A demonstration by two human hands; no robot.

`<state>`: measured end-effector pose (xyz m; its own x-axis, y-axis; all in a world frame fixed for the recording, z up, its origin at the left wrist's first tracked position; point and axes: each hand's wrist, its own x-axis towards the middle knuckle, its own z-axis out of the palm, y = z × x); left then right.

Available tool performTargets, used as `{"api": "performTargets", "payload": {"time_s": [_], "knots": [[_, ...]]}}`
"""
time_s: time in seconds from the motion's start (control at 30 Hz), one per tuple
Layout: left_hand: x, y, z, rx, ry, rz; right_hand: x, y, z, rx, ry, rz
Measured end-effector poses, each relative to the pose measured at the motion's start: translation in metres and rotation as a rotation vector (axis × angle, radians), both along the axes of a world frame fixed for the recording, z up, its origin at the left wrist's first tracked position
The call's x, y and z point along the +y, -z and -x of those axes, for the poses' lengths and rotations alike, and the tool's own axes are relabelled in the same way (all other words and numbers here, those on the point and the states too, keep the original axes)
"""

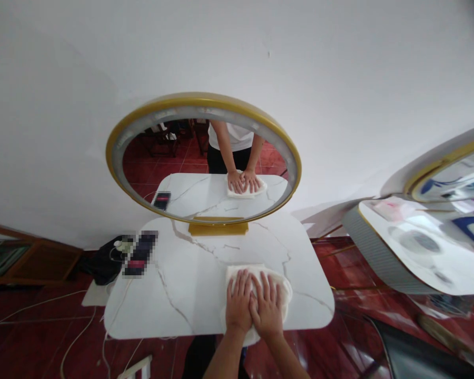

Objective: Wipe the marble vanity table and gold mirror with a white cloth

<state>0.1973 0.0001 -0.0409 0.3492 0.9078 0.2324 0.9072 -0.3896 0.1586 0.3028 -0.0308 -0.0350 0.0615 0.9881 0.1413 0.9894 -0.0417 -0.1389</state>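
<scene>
A white cloth (283,279) lies spread on the white marble-patterned tabletop (205,295), right of its middle, and part of it hangs over the front edge. My left hand (239,302) rests flat on the cloth with its fingers stretched forward. Beside it, my right hand (267,305) also presses flat on the cloth, fingers spread, the two thumbs touching or overlapping. Both hands are open and grip nothing. Behind them stands a round gold-framed mirror (205,158) on a gold base (218,227), reflecting the hands and cloth.
A pixelated phone-like object (141,252) lies at the table's left edge, with cables hanging below. A second table (411,242) with a mirror stands to the right. A black chair (422,347) is at the lower right. A black bag (105,261) sits on the left.
</scene>
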Motion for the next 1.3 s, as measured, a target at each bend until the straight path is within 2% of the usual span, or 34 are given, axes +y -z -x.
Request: {"api": "performTargets", "payload": {"time_s": [0.2,0.43,0.67,1.03,1.3], "knots": [[-0.007,0.01,-0.008,-0.012,-0.002,-0.013,-0.005,0.002,-0.009,-0.005,-0.004,-0.025],[0.002,0.011,-0.014,0.001,0.036,-0.002,-0.002,0.004,-0.013,-0.004,0.042,-0.021],[0.032,0.008,-0.044,-0.03,0.104,0.018,0.02,0.004,-0.039,-0.023,0.119,-0.015],[0.073,0.004,-0.071,-0.066,0.102,0.081,0.063,0.0,-0.063,-0.028,0.13,0.041],[0.115,0.004,-0.091,-0.081,0.099,0.1,0.106,-0.002,-0.083,-0.028,0.128,0.028]]}}
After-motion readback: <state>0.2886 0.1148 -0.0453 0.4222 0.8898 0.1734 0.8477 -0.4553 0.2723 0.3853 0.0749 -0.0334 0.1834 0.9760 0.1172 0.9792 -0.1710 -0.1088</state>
